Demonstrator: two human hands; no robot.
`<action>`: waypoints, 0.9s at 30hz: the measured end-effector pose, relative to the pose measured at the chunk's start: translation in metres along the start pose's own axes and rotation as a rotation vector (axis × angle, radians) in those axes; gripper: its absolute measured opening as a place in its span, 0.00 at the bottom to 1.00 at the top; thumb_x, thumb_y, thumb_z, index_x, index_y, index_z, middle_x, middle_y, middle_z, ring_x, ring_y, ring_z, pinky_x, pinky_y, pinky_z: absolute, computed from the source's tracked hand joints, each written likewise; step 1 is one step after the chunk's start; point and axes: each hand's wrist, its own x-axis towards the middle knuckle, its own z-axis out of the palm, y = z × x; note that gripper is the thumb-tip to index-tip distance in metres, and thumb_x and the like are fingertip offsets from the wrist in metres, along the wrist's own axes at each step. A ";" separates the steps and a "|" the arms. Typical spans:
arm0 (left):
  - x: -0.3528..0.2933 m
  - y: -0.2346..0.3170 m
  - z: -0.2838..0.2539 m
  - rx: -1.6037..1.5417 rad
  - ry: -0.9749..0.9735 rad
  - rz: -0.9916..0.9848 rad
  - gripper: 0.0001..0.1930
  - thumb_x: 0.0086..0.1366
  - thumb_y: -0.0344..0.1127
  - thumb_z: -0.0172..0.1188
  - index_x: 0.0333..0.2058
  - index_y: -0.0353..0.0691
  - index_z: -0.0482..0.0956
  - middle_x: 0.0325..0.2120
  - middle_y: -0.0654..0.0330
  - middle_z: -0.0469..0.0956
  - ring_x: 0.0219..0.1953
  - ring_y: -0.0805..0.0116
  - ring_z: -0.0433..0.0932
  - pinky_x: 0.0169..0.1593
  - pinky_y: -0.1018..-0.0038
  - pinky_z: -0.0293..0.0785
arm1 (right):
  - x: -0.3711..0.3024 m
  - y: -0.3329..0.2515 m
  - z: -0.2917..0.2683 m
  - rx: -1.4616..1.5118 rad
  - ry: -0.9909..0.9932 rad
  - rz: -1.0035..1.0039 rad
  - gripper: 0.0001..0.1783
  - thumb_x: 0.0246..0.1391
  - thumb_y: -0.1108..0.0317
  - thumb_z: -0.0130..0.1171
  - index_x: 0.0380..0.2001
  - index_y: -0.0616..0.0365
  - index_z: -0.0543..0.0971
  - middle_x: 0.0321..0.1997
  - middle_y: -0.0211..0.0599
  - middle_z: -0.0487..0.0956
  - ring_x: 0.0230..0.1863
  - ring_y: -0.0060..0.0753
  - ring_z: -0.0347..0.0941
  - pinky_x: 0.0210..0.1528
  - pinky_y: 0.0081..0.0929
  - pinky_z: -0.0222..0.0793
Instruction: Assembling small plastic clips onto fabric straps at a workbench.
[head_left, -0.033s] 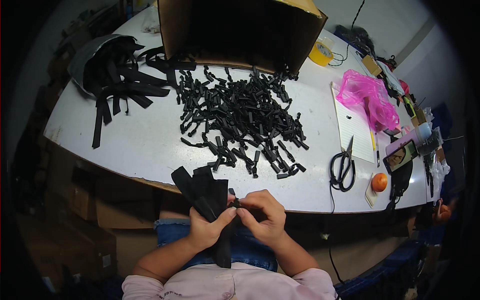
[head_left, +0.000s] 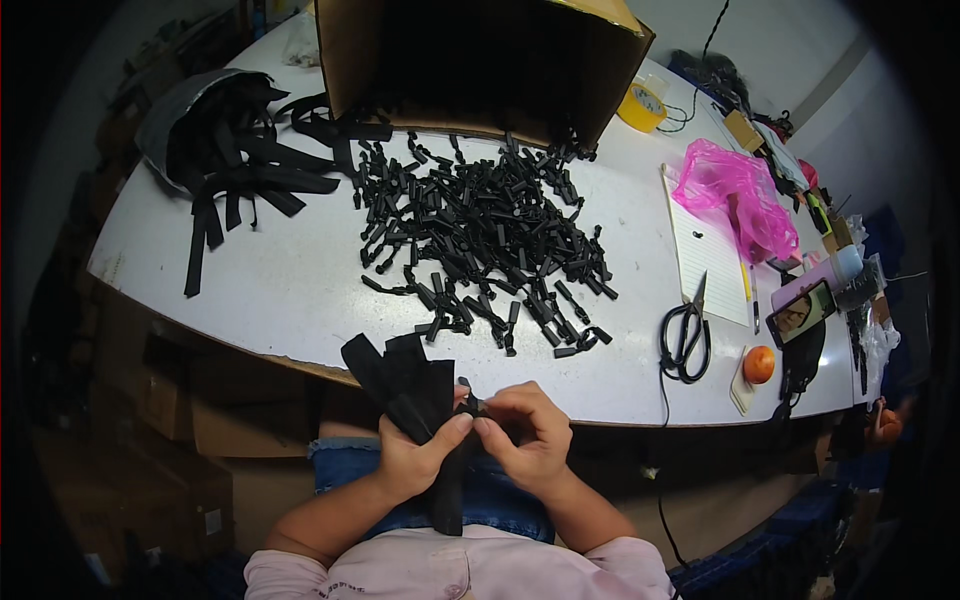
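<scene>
hands meet just below the near edge of the white table [head_left: 280,290], over our lap. we hold a bunch of black straps [head_left: 405,385] in our left hand [head_left: 415,450]; the fingers wrap round the bunch and the thumb presses against it, so the strap ends fan up toward the table edge and one tail hangs down past the wrist. our right hand [head_left: 525,430] sits touching the left, its thumb and forefinger pinched on a small black clip [head_left: 470,400] at the side of the bunch; the other fingers curl in close together.

beyond the table edge, toward its middle, lies a wide heap of black clips [head_left: 480,230], some strayed nearly to the near rim. behind the heap stands an open cardboard box [head_left: 480,60], tipped with its mouth toward the heap. at the table's left end more loose black straps [head_left: 240,170] spill from a grey bag [head_left: 165,105]. toward the table's right end we see a lined sheet of paper [head_left: 705,250] with a pink plastic bag [head_left: 735,195] on its far part, black scissors [head_left: 685,330] just near of the sheet, a small orange ball [head_left: 759,364] beside the scissors, a phone [head_left: 800,312] propped close by, and a yellow tape roll [head_left: 642,105] next to the box.
</scene>
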 end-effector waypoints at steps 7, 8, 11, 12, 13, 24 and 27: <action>-0.001 0.002 -0.001 -0.027 -0.046 0.077 0.09 0.52 0.26 0.55 0.34 0.33 0.73 0.29 0.61 0.74 0.31 0.77 0.72 0.38 0.81 0.68 | -0.008 0.002 0.010 0.300 0.075 0.202 0.05 0.43 0.78 0.55 0.26 0.65 0.71 0.23 0.31 0.69 0.19 0.15 0.63 0.19 0.11 0.59; -0.001 0.003 -0.002 -0.025 -0.047 0.076 0.09 0.52 0.26 0.55 0.34 0.33 0.73 0.29 0.61 0.74 0.31 0.77 0.72 0.38 0.81 0.68 | -0.007 0.002 0.010 0.475 0.059 0.306 0.05 0.44 0.78 0.54 0.26 0.65 0.70 0.22 0.29 0.68 0.17 0.14 0.61 0.17 0.10 0.57; 0.002 0.009 -0.004 -0.030 -0.079 0.016 0.08 0.52 0.26 0.55 0.33 0.33 0.73 0.28 0.61 0.74 0.31 0.77 0.72 0.37 0.81 0.68 | -0.005 0.007 -0.002 0.746 -0.088 0.529 0.03 0.45 0.76 0.53 0.26 0.63 0.70 0.21 0.27 0.67 0.16 0.12 0.58 0.15 0.10 0.52; 0.002 0.009 -0.005 -0.017 -0.099 -0.004 0.08 0.52 0.26 0.55 0.33 0.33 0.73 0.27 0.61 0.74 0.30 0.77 0.72 0.37 0.81 0.68 | -0.004 0.007 -0.006 0.747 -0.087 0.528 0.03 0.45 0.76 0.53 0.26 0.63 0.70 0.21 0.27 0.67 0.16 0.12 0.58 0.15 0.10 0.52; 0.003 0.009 -0.006 -0.003 -0.120 -0.025 0.08 0.52 0.26 0.56 0.33 0.33 0.73 0.27 0.61 0.74 0.30 0.77 0.72 0.37 0.81 0.68 | -0.002 0.008 -0.009 0.808 -0.156 0.603 0.03 0.45 0.76 0.53 0.25 0.63 0.70 0.21 0.26 0.67 0.16 0.11 0.58 0.15 0.09 0.51; 0.002 0.007 -0.001 -0.036 -0.069 -0.005 0.09 0.52 0.26 0.53 0.34 0.32 0.73 0.29 0.59 0.74 0.31 0.77 0.72 0.37 0.81 0.68 | -0.010 0.004 0.014 0.540 0.046 0.377 0.03 0.44 0.78 0.53 0.26 0.62 0.70 0.21 0.26 0.67 0.17 0.11 0.57 0.17 0.09 0.52; 0.001 0.006 0.000 -0.046 -0.041 -0.014 0.09 0.53 0.25 0.53 0.34 0.32 0.73 0.30 0.59 0.74 0.32 0.77 0.71 0.38 0.80 0.68 | -0.013 0.006 0.017 0.090 0.087 0.078 0.03 0.44 0.78 0.52 0.25 0.64 0.70 0.23 0.30 0.68 0.20 0.14 0.59 0.20 0.10 0.54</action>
